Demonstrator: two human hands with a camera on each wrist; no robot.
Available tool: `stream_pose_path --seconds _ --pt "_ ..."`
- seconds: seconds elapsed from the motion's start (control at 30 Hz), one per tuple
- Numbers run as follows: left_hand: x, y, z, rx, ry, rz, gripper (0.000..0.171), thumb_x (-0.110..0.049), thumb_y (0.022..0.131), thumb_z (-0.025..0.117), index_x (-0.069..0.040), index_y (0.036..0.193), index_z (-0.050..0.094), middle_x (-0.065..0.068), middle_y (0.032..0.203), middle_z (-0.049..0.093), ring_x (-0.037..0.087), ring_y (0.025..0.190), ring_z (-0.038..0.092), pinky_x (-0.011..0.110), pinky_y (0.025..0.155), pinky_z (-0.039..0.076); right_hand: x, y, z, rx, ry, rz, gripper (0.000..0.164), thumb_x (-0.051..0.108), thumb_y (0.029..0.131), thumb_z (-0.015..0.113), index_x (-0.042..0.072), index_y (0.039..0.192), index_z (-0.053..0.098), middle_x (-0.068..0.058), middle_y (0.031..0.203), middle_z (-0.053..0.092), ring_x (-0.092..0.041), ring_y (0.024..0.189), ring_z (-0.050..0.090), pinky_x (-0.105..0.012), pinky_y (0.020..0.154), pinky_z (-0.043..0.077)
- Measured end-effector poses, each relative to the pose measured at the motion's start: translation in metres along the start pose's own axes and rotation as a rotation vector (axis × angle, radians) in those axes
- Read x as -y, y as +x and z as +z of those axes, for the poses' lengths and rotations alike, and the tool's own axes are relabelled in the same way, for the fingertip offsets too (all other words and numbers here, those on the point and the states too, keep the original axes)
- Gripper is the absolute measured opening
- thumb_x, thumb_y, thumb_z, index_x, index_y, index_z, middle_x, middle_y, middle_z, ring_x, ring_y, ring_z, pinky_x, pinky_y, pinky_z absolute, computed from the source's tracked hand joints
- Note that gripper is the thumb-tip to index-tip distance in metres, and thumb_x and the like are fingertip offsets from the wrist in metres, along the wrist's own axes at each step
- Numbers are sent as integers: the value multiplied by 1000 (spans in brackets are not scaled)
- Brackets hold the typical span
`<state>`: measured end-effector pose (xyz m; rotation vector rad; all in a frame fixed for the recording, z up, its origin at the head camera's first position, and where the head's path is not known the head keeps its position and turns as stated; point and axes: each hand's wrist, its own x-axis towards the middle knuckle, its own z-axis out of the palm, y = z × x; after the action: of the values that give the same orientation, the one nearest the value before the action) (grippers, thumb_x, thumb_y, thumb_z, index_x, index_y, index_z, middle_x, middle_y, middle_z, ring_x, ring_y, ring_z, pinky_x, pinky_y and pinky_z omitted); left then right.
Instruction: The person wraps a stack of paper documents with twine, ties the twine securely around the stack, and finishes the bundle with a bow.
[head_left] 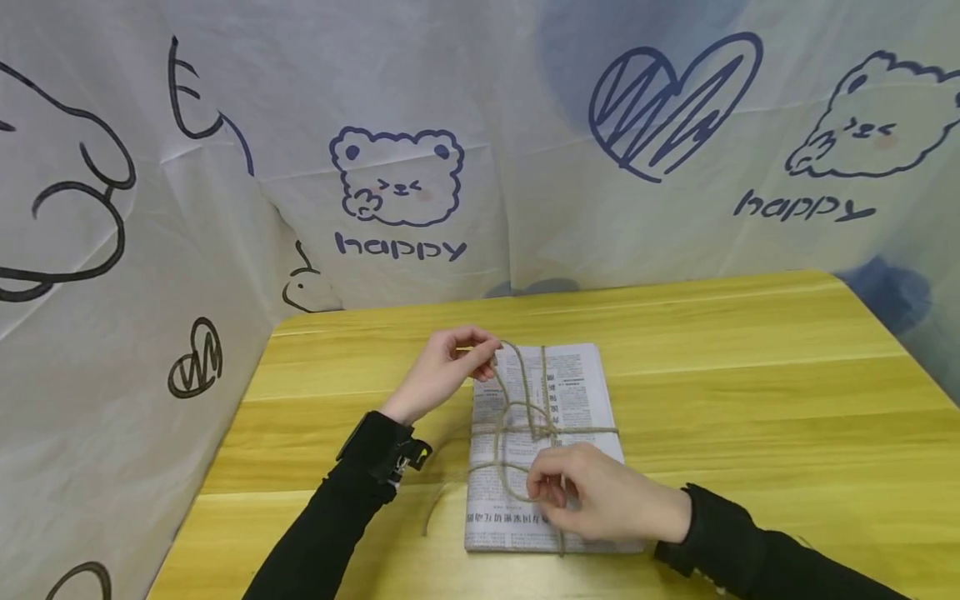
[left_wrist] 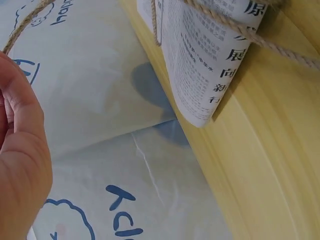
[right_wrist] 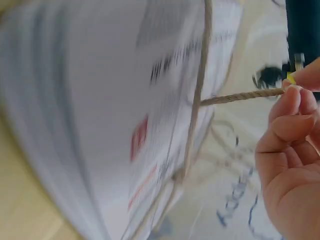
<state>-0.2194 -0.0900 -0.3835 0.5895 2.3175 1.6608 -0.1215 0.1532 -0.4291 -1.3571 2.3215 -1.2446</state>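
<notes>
A flat stack of folded newspapers (head_left: 585,375) lies on the table, with brown twine (head_left: 588,431) running across it both lengthwise and crosswise. At its upper left corner my left hand (head_left: 450,367) pinches one strand between thumb and fingertips. The left wrist view shows that strand (left_wrist: 27,27) rising from the hand (left_wrist: 22,155). My right hand (head_left: 600,492) is over the lower right of the stack, fingers curled, pinching another strand. In the right wrist view this strand (right_wrist: 245,97) stretches from the hand (right_wrist: 295,160) to the twine around the papers. Loose loops lie between both hands.
The yellow wood-grain table (head_left: 750,400) extends on both sides of the stack. A loose twine end (head_left: 431,508) lies left of the papers. Pale fabric (head_left: 525,100) with bear and heart drawings hangs behind the table and along its left side.
</notes>
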Motion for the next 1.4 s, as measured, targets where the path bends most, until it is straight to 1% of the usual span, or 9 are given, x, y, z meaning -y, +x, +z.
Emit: stream_pose_path --seconds 0.13,0.3,0.43,0.57,0.8,0.9,1.17,1.27,1.4 --pt "-3 2 7 8 8 11 24 -16 105 56 0 119 67 17 97 67 9 77 67 38 81 60 -11 -6 -16 -143 5 -38 17 2 92 70 17 98 69 7 82 63 1 68 51 -16 56 45" --pt "-6 12 23 49 38 30 22 -15 104 57 -1 117 68 20 103 70 11 77 68 50 84 59 -26 -15 -31 -269 6 42 12 1 91 71 11 97 72 1 82 67 2 72 55 -20 58 49" --pt "-8 18 31 65 90 59 21 -15 104 58 -1 114 70 17 101 71 26 79 71 51 82 59 -37 -21 -40 -329 57 119 10 -2 91 68 5 98 71 -9 83 69 -1 71 59 -22 59 51" --pt "-6 20 31 45 143 79 20 -16 103 58 -3 113 71 18 95 71 25 77 69 51 81 58 -41 -24 -47 -328 98 62 18 -7 89 68 8 99 72 -11 88 70 -4 75 62 -23 64 54" --pt "-3 20 27 53 159 84 21 -16 103 59 -3 114 71 21 98 72 9 73 67 43 79 60 -33 -14 -46 -184 145 -148 21 -3 91 70 13 103 76 -2 97 72 -10 89 66 -26 80 55" --pt "-3 19 27 56 154 92 20 -16 103 59 -4 113 72 18 95 73 12 73 68 40 77 60 -32 -7 -41 -232 126 -69 16 2 92 70 13 102 76 -4 95 72 -9 84 64 -25 74 54" --pt "1 15 29 88 92 97 23 -10 104 56 3 120 67 27 105 69 46 92 66 49 86 58 -39 8 -28 -376 79 246 9 12 91 74 12 95 66 -1 87 69 -9 70 62 -24 60 51" --pt "2 14 28 71 73 89 23 -12 104 55 1 120 66 26 107 69 44 95 67 49 88 57 -42 13 -27 -375 107 283 13 10 90 76 10 95 64 -3 87 69 -6 74 63 -24 63 53" --pt "2 13 24 -11 54 90 22 -13 104 56 1 118 67 23 107 69 22 88 70 40 87 59 -47 12 -28 -303 145 292 15 6 87 77 8 96 65 -4 88 69 -5 76 64 -24 68 56"
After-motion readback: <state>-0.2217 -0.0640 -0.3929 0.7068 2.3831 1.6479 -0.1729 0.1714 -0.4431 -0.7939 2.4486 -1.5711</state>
